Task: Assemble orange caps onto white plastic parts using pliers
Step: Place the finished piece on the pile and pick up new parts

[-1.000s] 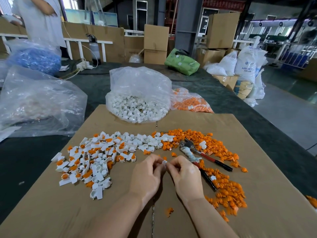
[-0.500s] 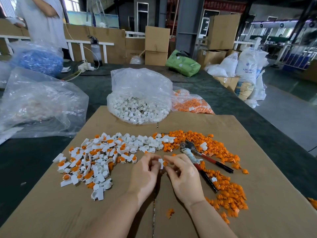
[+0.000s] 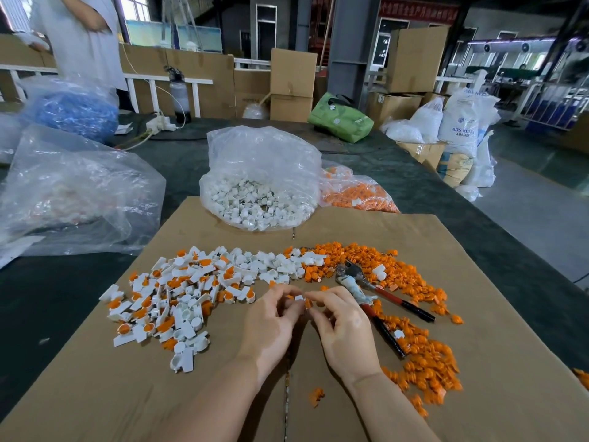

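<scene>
Both hands meet over the middle of the cardboard sheet point(image 3: 223, 393). My left hand point(image 3: 271, 327) pinches a small white plastic part point(image 3: 298, 297) at its fingertips. My right hand point(image 3: 342, 327) pinches an orange cap point(image 3: 308, 303) right against that part. Red-handled pliers point(image 3: 373, 293) lie on the cardboard just right of my right hand, untouched. Loose orange caps point(image 3: 414, 346) spread to the right. A pile of white parts point(image 3: 178, 301), many fitted with orange caps, lies to the left.
A clear bag of white parts point(image 3: 258, 199) and a bag of orange caps point(image 3: 357, 193) stand beyond the cardboard. A large crumpled plastic bag point(image 3: 73, 193) sits at left. A person point(image 3: 83, 36) stands at the far left. Boxes and sacks line the back.
The white part and orange cap have become more visible between my fingertips as both hands shifted slightly. The pliers have stayed where they lie.
</scene>
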`<state>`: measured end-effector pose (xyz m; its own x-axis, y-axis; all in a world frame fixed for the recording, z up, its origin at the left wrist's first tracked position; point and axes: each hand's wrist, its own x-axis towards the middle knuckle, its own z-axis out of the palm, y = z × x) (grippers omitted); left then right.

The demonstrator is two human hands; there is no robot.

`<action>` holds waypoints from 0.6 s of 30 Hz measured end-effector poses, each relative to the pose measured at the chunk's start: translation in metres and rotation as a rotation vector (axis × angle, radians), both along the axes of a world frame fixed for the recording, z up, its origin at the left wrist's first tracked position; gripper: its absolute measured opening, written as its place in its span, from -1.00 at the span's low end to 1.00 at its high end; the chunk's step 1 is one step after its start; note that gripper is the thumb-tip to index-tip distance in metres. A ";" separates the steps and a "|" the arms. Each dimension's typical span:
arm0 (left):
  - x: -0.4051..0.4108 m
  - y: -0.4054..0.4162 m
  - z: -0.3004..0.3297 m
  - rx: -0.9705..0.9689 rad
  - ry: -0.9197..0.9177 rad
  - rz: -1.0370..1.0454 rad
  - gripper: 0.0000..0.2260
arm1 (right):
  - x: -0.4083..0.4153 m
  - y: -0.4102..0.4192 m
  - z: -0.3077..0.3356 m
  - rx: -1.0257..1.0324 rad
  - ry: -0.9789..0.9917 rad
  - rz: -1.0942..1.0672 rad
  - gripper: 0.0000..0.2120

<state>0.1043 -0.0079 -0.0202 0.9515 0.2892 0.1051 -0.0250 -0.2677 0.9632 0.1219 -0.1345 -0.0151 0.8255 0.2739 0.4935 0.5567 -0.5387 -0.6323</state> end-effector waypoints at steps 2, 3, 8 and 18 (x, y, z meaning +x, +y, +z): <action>0.001 0.000 0.000 -0.003 -0.018 -0.002 -0.89 | 0.000 0.000 0.000 0.003 -0.007 0.001 -0.77; 0.001 0.000 -0.001 0.003 -0.022 0.004 -0.89 | 0.000 0.000 0.000 0.005 -0.010 0.001 -0.77; 0.004 0.001 -0.002 0.051 -0.016 0.030 -0.88 | 0.001 0.000 -0.001 0.004 -0.019 -0.003 -0.78; 0.005 0.001 0.000 0.003 0.007 0.039 -0.90 | 0.009 -0.013 0.002 -0.142 -0.176 -0.232 -0.72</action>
